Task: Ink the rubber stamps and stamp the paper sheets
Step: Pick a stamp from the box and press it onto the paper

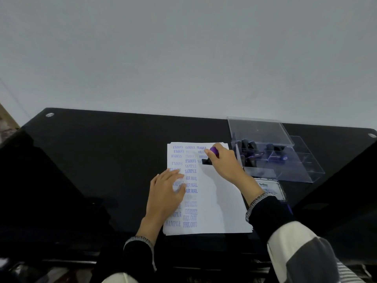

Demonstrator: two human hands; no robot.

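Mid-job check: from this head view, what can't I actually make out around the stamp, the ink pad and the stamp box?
- Stamp face: the right hand covers most of the stamp; its wording is hidden.
- Ink pad: the right sleeve overlaps it; the small label print is unreadable.
- Clear stamp box: dark stamps inside blur together, so the count is unclear.
- Left column prints: the left hand hides several on the paper stack.

Black glossy table (102, 160) fills the lower half of the view, with a round metal fitting (49, 114) near its corner at 10 o'clock and a second one (372, 135) at the 3 o'clock edge. Plain pale grey wall (183, 48) takes up everything from 9 through 12 to 3 o'clock. A sliver of brownish surface (6, 119) shows at the far 9 o'clock edge, too blurred to identify.
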